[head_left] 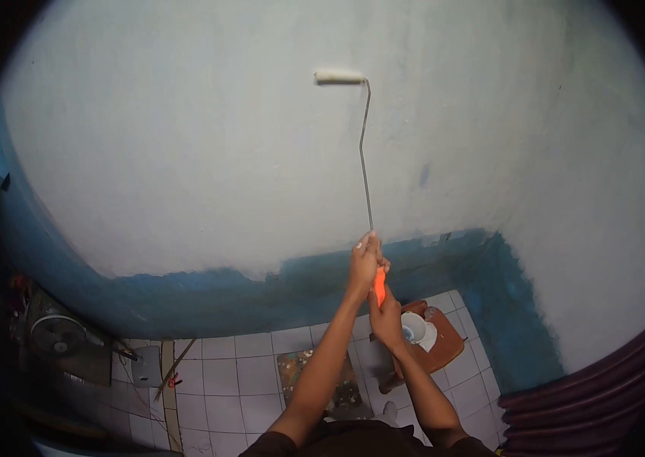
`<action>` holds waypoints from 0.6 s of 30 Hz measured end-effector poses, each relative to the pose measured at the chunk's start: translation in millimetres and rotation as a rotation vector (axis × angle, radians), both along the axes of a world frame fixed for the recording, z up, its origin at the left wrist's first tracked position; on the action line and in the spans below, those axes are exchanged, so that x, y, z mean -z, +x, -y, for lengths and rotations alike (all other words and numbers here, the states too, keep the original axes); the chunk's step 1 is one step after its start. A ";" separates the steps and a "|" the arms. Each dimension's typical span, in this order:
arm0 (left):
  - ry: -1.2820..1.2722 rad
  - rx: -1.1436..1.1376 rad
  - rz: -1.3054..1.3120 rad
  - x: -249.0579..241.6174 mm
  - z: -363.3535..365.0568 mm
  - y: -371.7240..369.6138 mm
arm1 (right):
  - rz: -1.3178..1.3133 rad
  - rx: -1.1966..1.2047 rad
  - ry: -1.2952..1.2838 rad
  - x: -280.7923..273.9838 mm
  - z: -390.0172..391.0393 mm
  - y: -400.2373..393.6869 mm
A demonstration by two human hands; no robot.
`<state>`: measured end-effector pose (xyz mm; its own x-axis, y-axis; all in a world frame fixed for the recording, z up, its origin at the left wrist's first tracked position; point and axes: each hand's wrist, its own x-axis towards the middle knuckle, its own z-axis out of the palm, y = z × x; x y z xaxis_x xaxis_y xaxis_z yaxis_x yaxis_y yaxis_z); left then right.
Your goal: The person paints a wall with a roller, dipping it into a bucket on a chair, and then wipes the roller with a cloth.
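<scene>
A paint roller with a long bent metal rod is held up in front of me. Its white roller sleeve [340, 78] lies against the pale painted wall [208, 145]. My left hand [366, 263] is closed around the rod and the top of the orange handle [380, 286]. Lower down, my right hand [386, 316] wraps round the bottom of that handle. Along the wall's lower part runs a band of blue paint [208, 301] with an uneven upper edge.
On the tiled floor [223, 377], a brown stool [448, 346] bears a white bucket [415, 327]. A paint-spotted board [296, 369] lies below my arms. A fan [58, 335] stands at left; a purple curtain [589, 404] hangs at right.
</scene>
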<state>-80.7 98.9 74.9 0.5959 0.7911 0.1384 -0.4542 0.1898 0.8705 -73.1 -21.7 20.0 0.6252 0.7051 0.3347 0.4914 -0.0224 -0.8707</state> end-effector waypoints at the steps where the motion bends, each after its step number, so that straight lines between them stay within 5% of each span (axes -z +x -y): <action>1: 0.012 0.023 -0.020 -10.8 -4.3 2.8 | -0.005 -0.011 -0.002 -10.5 -0.7 3.4; 4: 0.056 0.010 -0.064 -7.6 -1.2 7.3 | -0.023 -0.006 -0.036 -24.5 8.3 6.3; 14: -0.193 -0.030 -0.168 162.2 67.2 0.4 | -0.101 -0.065 -0.278 131.0 80.5 11.6; 18: -0.212 -0.086 -0.269 169.8 88.4 -1.3 | -0.092 -0.048 -0.163 162.9 93.3 10.7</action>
